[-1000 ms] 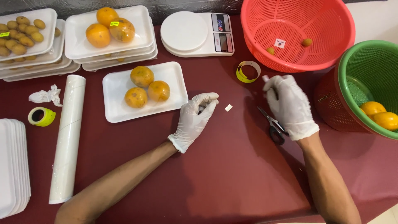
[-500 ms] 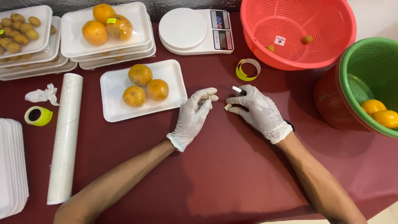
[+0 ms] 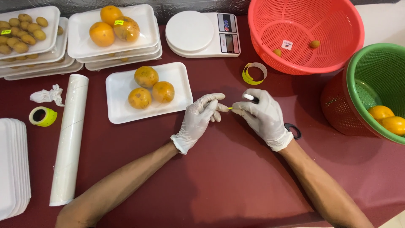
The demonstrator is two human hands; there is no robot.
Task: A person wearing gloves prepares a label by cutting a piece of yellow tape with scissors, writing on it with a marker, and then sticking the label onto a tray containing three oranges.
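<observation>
Both gloved hands have come together over the dark red tabletop: the right hand (image 3: 263, 118), which a second ago lay apart beside the scissors, has moved in to meet the left hand (image 3: 199, 119), and the two now pinch a small yellow sticker (image 3: 230, 108) between their fingertips, the right also curling round a small white scrap of backing (image 3: 249, 97). The little white piece that lay loose on the table a moment back is no longer there, so I judge the label is being peeled ready for sticking. Just left of the hands sits a white foam tray (image 3: 119, 110) with three oranges (image 3: 146, 77), none showing a sticker from here. The black-handled scissors (image 3: 292, 129) peep out from behind the right wrist, and a curled strip of yellow label tape (image 3: 253, 73) lies just beyond the hands. Further back stand a white kitchen scale (image 3: 201, 33), a stack of trays topped with labelled oranges (image 3: 114, 27), and another stack with small brownish fruits (image 3: 21, 30). To the right, a red basket (image 3: 303, 36) nearly empty and a green basket (image 3: 373, 88) holding oranges; to the left, a roll of cling film (image 3: 68, 137), a roll of yellow tape (image 3: 42, 116), a crumpled tissue (image 3: 47, 95) and spare empty trays (image 3: 12, 169).
</observation>
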